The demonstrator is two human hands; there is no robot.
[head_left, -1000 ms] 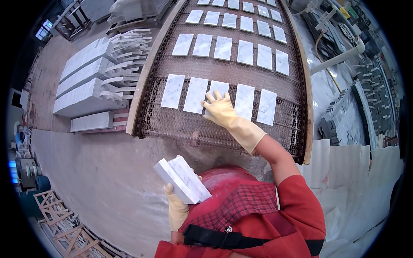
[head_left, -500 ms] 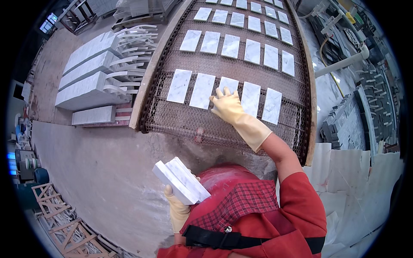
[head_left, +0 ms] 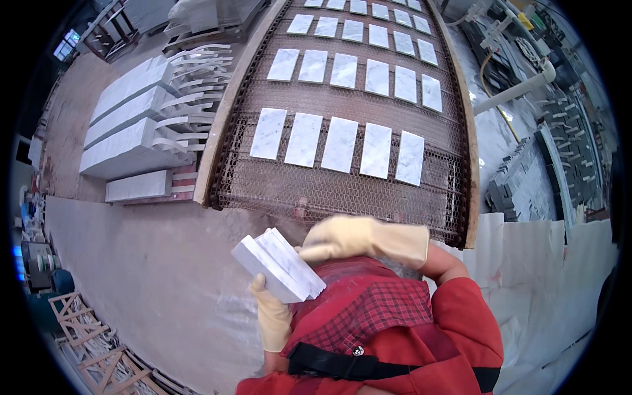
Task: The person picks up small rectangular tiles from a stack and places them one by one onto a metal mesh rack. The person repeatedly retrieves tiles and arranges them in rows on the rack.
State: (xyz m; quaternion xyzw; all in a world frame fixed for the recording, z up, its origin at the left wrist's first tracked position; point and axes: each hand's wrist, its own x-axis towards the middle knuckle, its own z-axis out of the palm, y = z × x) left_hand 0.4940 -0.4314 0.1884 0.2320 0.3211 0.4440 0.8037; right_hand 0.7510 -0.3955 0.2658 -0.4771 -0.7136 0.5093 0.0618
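This is a stone-tile workshop: marbled tiles (head_left: 343,71) line a mesh conveyor (head_left: 263,187) beside stacked white slabs (head_left: 122,128).

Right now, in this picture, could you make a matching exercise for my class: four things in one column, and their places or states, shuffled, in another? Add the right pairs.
Things:
1. Left hand
2. Right hand
3. Laid-out tiles
4. White pipe

Places or states:
A. Lying flat in rows on the mesh belt
B. To the right of the mesh belt
C. Gripping a small stack of tiles
D. Between the mesh belt and the person's body, holding no tile that shows

Right pairs: 1-C, 2-D, 3-A, 4-B
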